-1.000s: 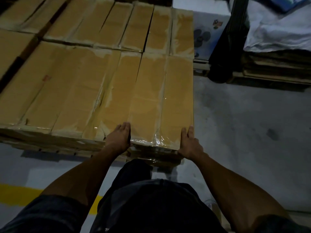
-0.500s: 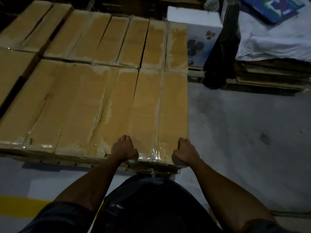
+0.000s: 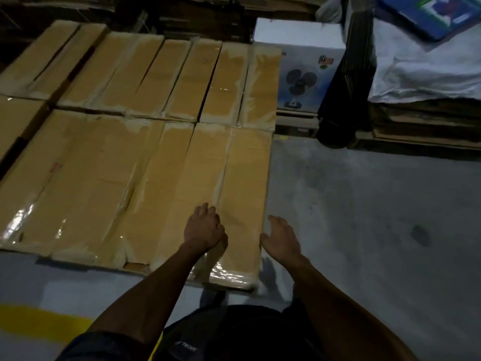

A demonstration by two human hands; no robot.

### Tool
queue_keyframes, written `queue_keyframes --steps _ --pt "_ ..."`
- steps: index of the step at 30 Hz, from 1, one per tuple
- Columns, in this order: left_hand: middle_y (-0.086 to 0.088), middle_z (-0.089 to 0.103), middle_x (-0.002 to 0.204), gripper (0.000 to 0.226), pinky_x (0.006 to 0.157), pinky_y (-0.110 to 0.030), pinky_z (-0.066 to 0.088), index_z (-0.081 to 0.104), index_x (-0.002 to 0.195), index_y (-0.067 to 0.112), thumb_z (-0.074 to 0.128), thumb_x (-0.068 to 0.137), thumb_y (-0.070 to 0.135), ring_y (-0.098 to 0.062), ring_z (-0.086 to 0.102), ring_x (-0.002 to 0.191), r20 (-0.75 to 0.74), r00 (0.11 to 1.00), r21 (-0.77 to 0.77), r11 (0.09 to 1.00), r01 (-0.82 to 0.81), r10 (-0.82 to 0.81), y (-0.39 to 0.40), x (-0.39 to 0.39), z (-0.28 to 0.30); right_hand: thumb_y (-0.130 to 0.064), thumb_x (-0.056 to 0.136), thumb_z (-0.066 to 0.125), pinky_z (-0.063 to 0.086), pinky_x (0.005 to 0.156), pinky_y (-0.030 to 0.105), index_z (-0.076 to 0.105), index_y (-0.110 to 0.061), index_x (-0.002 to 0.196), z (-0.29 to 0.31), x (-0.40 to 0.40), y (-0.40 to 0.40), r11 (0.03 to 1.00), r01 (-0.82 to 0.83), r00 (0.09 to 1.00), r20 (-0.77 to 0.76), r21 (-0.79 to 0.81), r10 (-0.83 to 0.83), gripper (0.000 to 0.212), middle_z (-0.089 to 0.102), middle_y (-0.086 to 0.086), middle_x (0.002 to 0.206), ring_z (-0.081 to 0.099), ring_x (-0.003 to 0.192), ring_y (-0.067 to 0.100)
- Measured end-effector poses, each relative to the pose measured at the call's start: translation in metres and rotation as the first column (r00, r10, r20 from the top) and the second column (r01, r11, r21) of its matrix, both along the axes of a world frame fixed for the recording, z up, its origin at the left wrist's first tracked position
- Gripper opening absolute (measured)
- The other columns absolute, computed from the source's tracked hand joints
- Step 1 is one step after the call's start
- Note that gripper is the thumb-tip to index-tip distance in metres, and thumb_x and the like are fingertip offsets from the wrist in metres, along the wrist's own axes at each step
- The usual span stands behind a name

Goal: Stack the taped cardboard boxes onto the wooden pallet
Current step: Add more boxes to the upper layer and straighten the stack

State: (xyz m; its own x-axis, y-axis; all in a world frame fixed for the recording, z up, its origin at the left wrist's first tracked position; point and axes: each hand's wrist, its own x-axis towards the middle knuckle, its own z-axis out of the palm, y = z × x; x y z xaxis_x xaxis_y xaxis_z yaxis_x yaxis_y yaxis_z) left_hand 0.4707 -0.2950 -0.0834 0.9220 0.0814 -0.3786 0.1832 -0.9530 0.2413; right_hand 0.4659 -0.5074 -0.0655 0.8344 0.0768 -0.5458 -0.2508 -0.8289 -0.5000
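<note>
Beyond taped boxes (image 3: pixel 242 194), fan-pictured white carton (image 3: pixel 302 74).

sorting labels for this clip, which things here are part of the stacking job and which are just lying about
Part of the job:
- taped boxes, laid in rows
- end box, nearest the floor edge
- left hand, on the box tops
- right hand, open beside the end box

Lying about:
- fan carton
- white sheet
- blue box
- yellow floor line
</note>
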Motion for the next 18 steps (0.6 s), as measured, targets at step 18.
queue_keyframes --steps 18 --pt "-0.012 0.024 0.159 0.056 0.115 -0.043 0.027 0.034 0.147 0.009 0.042 0.101 0.04 -0.03 0.024 0.145 -0.022 0.928 -0.108 0.922 -0.372 0.372 -0.171 0.07 0.03 -0.035 0.101 0.048 0.032 0.115 0.041 0.023 -0.018 0.156 0.047 0.135 -0.138 0.948 -0.312 0.95 0.028 0.052 0.311 0.063 0.026 0.007 0.161 0.029 0.145 0.029"
